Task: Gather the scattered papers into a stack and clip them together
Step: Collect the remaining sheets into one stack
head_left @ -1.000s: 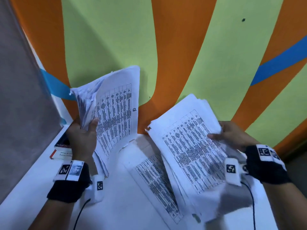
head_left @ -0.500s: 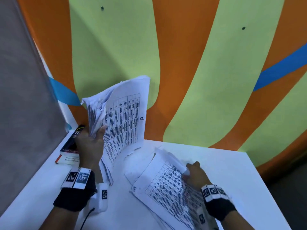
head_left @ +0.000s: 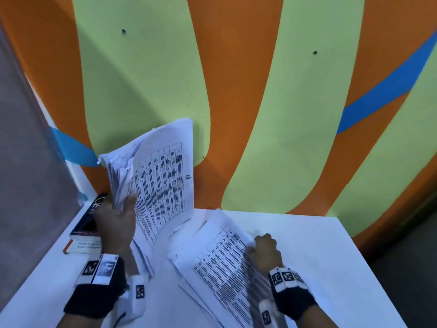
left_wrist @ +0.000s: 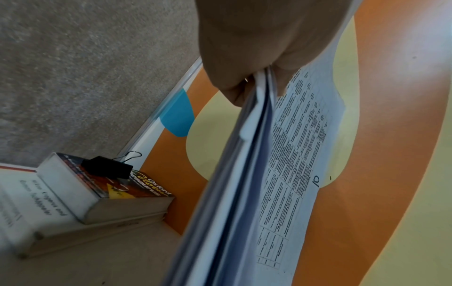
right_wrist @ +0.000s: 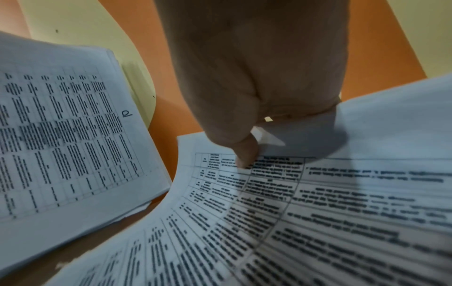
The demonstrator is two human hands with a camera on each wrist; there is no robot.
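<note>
My left hand grips a bundle of printed sheets upright near the wall; the same bundle runs down from my left hand in the left wrist view. My right hand pinches the right edge of a second pile of printed papers lying on the white table, thumb on top. In the right wrist view my right hand presses its thumb on that pile, with the upright bundle to its left. A black binder clip sits on the books.
Two stacked books lie at the table's far left corner against a grey panel. The orange and green striped wall stands right behind the table. The table's right edge drops to a dark floor.
My right hand has brought its pile down from the air onto the table and now holds its edge there. My left hand keeps its bundle upright, about where it was.
</note>
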